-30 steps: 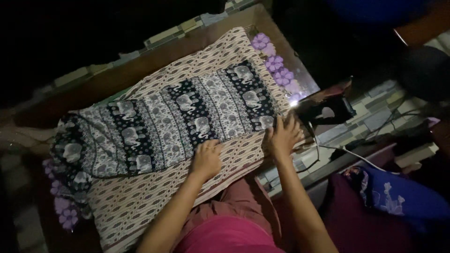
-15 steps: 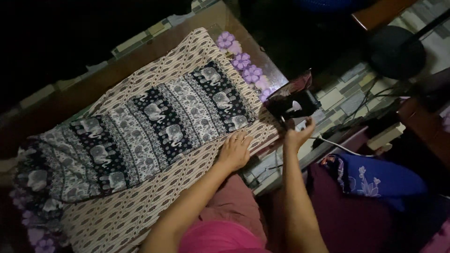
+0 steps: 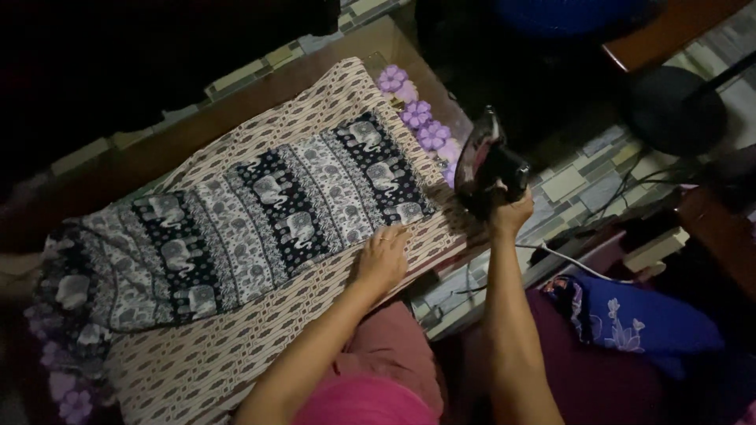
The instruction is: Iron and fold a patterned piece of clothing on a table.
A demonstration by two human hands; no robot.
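Observation:
A black-and-white garment with an elephant print [image 3: 260,212] lies spread along a low surface covered by a beige patterned cloth [image 3: 236,346]. My left hand [image 3: 382,256] rests flat, fingers apart, on the near edge of the garment and the beige cloth. My right hand [image 3: 510,214] grips the handle of a dark clothes iron [image 3: 484,161], held up and tilted on its side just past the right end of the garment. The iron's cord [image 3: 583,264] trails down to the right.
A purple flowered cloth [image 3: 417,118] shows under the beige one at both ends. A dark round fan base [image 3: 669,110] stands at the upper right on the tiled floor. A blue floral cloth [image 3: 630,323] lies at the lower right. My pink-clad lap [image 3: 378,386] is at the bottom.
My right hand left the cloth, took hold of the iron and lifted it, tilted, above the right end of the garment. My left hand stayed pressed on the fabric.

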